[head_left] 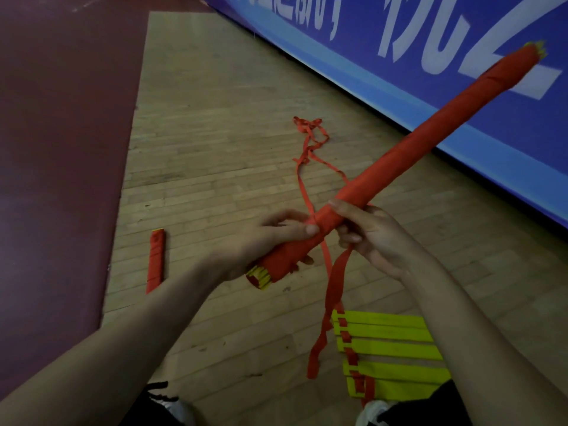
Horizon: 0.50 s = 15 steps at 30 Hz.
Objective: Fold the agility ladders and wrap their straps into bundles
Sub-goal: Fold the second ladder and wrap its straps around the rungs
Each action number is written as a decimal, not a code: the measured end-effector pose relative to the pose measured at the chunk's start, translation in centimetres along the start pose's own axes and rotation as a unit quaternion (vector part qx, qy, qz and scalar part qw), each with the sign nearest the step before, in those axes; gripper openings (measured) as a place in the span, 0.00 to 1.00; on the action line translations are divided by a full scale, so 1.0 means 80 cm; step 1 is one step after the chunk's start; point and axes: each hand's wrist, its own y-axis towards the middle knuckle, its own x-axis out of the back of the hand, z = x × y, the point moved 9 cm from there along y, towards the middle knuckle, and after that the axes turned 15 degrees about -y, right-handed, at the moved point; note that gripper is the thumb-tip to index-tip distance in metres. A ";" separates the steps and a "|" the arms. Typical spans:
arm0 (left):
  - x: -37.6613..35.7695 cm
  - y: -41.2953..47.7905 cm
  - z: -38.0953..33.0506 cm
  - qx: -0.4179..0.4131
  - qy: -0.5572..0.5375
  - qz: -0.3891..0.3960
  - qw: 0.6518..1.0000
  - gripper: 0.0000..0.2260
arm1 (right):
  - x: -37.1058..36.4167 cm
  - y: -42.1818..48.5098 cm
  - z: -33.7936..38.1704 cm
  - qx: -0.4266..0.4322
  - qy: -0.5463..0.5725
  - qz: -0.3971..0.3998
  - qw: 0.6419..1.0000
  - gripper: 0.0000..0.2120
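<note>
While both hands hold it in the air, a long folded agility ladder (pixel 430 136) is close to being a finished bundle. The left hand (pixel 270 238) curls its fingers around the near end, just above the yellow rung tips that poke out. The right hand (pixel 368 235) grips the ladder just beyond, thumb on top and fingers curled underneath. A loose red strap (pixel 329 302) hangs from under those fingers down toward the floor. The ladder looks like a thick red stick, wound tightly in strap along its whole length, slanting up to the far right in front of a blue banner (pixel 399 56). More thin strap (pixel 310 139) trails in a tangle across the wooden floor (pixel 215 133), so some wrapping seems left. To the left lies a short wrapped bundle (pixel 156 259), apparently done. Near the person's feet on the right, a second ladder (pixel 393 348) with flat yellow rungs lies not yet wrapped
</note>
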 end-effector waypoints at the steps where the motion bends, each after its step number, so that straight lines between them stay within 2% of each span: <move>1: -0.004 -0.002 0.006 0.031 -0.005 0.023 0.999 0.19 | -0.003 -0.002 0.005 0.009 0.003 0.015 1.000 0.15; 4: -0.013 -0.010 0.026 0.112 -0.012 0.080 0.990 0.18 | -0.011 -0.009 0.014 0.034 -0.007 0.056 0.998 0.12; 6: -0.019 -0.014 0.033 0.131 -0.037 0.110 0.985 0.20 | -0.015 -0.012 0.017 0.045 -0.019 0.070 0.996 0.09; 8: -0.019 -0.012 0.031 0.109 -0.043 0.110 0.987 0.22 | -0.014 -0.012 0.021 0.060 -0.036 0.075 0.995 0.08; 12: -0.003 -0.005 0.008 0.003 0.017 0.037 0.999 0.16 | 0.003 -0.010 0.025 0.069 -0.123 0.047 0.989 0.09; 15: 0.007 -0.005 -0.004 -0.051 0.087 -0.023 0.995 0.17 | 0.004 -0.007 0.014 0.050 -0.148 0.039 0.987 0.12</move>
